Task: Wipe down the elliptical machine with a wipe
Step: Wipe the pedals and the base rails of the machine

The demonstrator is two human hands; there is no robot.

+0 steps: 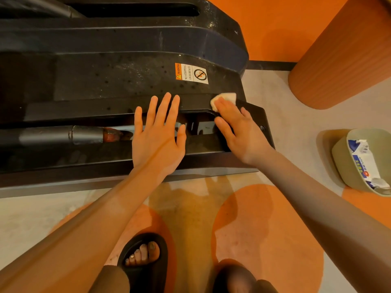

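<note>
My right hand presses the small, soft, crumpled white wipe flat-fingered onto the black plastic elliptical machine base, near its end. It's limp and light, best pinned under fingertips. My left hand rests open, bracing.

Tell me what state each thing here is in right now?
left hand: open, fingers spread, over the machine.
right hand: pressing the wipe flat.
wipe: crumpled, on the machine's black cover.
elliptical machine: dusty, speckled.
bin: on the floor, holding a pack of wipes.
</note>
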